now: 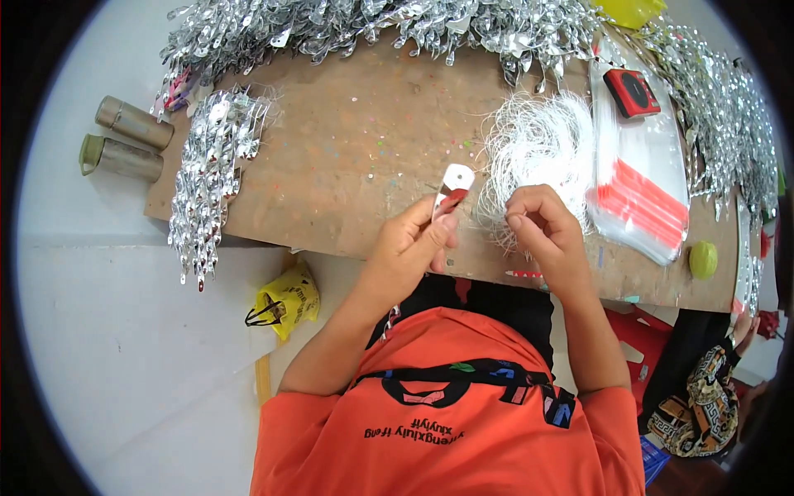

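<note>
My left hand is closed, thumb against fingers, on a shiny silver piece with a rounded top and a small hole. Its surface catches a red reflection, and its lower part is hidden in my hand. To the right, my right hand is raised with thumb and forefinger pinched together. Whether a thin string lies in that pinch I cannot make out. Just behind my right hand, a loose tangle of thin white string is spread on the brown table.
Silver dangling strips hang over the table's left edge; more silver pieces line the back. Clear plastic bags with red bands lie right, under a red-and-black device. A green ball-like thing sits near another person's hand.
</note>
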The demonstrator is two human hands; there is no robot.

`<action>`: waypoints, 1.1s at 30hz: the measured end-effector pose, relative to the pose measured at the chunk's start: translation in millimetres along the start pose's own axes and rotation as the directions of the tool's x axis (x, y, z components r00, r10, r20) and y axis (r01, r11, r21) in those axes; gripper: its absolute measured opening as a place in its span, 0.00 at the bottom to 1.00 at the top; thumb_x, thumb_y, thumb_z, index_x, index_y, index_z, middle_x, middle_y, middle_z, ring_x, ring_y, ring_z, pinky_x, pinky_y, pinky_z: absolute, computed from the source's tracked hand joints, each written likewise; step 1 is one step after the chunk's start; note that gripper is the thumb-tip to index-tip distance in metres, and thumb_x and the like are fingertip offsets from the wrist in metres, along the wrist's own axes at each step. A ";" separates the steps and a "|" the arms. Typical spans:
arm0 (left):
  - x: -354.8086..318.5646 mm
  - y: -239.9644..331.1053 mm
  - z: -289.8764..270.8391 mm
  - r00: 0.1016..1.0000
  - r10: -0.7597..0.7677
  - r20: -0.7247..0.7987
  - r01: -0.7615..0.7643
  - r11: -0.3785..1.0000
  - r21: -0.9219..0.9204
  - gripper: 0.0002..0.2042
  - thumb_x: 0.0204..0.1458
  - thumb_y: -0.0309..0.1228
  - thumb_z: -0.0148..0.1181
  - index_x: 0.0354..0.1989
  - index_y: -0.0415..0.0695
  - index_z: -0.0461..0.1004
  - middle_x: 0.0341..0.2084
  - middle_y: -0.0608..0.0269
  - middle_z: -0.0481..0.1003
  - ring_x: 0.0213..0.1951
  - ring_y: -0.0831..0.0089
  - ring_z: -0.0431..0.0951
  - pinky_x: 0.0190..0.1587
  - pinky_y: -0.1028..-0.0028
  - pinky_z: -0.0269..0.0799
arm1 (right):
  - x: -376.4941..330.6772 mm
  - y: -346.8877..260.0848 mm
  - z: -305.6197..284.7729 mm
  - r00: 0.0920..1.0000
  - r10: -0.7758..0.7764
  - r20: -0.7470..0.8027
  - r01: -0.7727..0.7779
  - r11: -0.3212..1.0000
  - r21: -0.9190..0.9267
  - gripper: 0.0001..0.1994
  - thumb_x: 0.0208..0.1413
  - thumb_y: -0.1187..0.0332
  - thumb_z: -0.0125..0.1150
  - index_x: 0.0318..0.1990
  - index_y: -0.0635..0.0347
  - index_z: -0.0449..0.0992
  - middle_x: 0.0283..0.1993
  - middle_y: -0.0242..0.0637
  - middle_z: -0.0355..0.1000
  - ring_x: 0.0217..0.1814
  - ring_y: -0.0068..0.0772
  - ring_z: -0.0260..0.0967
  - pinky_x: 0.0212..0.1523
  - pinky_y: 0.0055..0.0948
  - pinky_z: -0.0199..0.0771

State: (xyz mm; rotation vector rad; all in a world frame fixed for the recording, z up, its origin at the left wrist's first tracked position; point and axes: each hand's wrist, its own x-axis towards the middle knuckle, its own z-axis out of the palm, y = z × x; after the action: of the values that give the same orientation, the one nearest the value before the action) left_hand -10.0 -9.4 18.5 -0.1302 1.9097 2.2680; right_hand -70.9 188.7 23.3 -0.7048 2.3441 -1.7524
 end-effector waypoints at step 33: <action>-3.2 12.6 24.7 0.998 0.052 0.044 -0.053 0.998 0.031 0.14 0.59 0.38 0.44 0.39 0.37 0.67 0.24 0.70 0.64 0.26 0.84 0.63 0.30 0.82 0.62 | -0.8 -48.0 2.1 0.997 -0.008 -0.080 0.024 0.978 0.205 0.02 0.50 0.79 0.53 0.31 0.64 0.68 0.27 0.25 0.65 0.26 0.11 0.56 0.28 0.13 0.55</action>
State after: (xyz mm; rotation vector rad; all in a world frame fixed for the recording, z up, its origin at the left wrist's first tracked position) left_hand -8.2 12.6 35.6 -0.0270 1.9492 2.2530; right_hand -55.6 176.9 67.2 -0.6342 2.1653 -2.0275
